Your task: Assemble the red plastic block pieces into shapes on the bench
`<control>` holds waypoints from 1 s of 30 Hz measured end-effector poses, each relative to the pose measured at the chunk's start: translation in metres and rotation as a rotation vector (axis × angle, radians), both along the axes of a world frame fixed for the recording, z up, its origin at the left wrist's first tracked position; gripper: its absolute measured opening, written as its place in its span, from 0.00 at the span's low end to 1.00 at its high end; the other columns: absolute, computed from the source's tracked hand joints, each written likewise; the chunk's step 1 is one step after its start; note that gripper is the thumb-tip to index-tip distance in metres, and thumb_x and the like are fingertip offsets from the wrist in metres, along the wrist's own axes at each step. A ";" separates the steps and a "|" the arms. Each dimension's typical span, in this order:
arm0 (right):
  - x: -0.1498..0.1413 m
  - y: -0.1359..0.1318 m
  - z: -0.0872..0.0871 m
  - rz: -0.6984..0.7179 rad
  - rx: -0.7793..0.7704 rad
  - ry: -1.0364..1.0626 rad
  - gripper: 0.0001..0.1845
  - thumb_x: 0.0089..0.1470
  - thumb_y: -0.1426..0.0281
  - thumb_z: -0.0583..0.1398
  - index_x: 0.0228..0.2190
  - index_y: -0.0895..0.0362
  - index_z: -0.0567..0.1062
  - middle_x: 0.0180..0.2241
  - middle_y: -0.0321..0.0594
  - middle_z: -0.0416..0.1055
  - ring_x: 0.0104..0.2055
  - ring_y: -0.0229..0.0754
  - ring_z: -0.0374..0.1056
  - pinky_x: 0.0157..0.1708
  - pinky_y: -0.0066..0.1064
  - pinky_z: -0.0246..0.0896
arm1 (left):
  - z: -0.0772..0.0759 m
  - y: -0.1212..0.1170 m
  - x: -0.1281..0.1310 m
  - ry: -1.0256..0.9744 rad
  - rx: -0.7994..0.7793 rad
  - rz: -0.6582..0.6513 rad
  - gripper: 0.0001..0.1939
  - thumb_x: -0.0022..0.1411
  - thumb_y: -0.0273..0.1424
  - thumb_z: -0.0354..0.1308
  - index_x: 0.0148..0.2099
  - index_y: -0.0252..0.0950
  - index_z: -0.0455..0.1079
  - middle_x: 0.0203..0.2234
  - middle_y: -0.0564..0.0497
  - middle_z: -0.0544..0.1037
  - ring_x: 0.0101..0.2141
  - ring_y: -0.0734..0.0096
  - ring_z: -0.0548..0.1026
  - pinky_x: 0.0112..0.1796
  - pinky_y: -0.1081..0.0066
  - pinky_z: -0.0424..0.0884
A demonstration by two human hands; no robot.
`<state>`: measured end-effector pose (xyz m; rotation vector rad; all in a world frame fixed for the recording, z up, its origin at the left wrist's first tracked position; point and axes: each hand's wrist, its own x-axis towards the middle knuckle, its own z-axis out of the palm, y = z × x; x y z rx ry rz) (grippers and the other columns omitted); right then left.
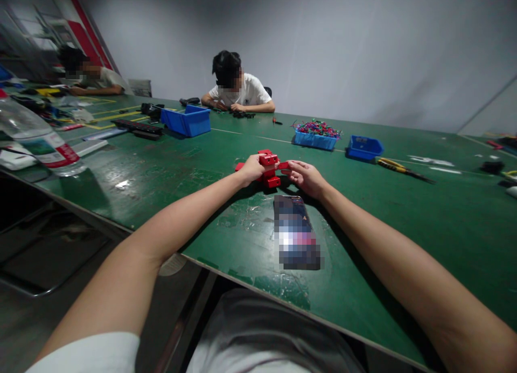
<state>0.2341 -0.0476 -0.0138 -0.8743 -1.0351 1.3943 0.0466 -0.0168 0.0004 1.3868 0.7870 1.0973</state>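
Several red block-shaped parts, of a kind I cannot make out, are clustered at mid-table. My left hand is closed around the left side of this cluster, its fingertips partly hidden behind the red pieces. From the right, my right hand pinches a small red piece between thumb and fingers, close against the cluster. Whether that piece is joined to the others cannot be seen. Just below the hands, a phone with its screen lit lies flat on the green table.
A blue bin stands back left. Further right are a blue bin of colourful wires, another blue bin and a yellow-and-black handled tool. A plastic bottle stands left. Two people sit across the table, one here.
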 end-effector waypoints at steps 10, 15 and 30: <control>-0.001 0.002 -0.002 -0.026 0.013 0.020 0.14 0.40 0.76 0.69 0.33 0.55 0.77 0.32 0.39 0.79 0.33 0.37 0.75 0.32 0.26 0.73 | 0.002 -0.001 -0.001 0.019 0.016 0.001 0.20 0.39 0.31 0.75 0.37 0.30 0.77 0.30 0.49 0.80 0.32 0.72 0.74 0.43 0.66 0.67; -0.001 0.003 -0.002 -0.055 0.013 0.030 0.12 0.43 0.74 0.69 0.33 0.56 0.77 0.33 0.40 0.79 0.33 0.37 0.75 0.33 0.25 0.73 | 0.003 -0.002 -0.002 0.029 0.014 0.001 0.20 0.40 0.31 0.75 0.37 0.29 0.77 0.30 0.49 0.80 0.31 0.73 0.74 0.42 0.67 0.67; -0.001 0.003 -0.008 -0.083 0.148 -0.084 0.23 0.29 0.64 0.77 0.31 0.56 0.78 0.34 0.36 0.78 0.35 0.37 0.73 0.41 0.29 0.70 | 0.003 -0.003 0.000 0.030 0.013 0.016 0.19 0.39 0.33 0.74 0.35 0.31 0.76 0.28 0.50 0.79 0.30 0.74 0.72 0.40 0.68 0.67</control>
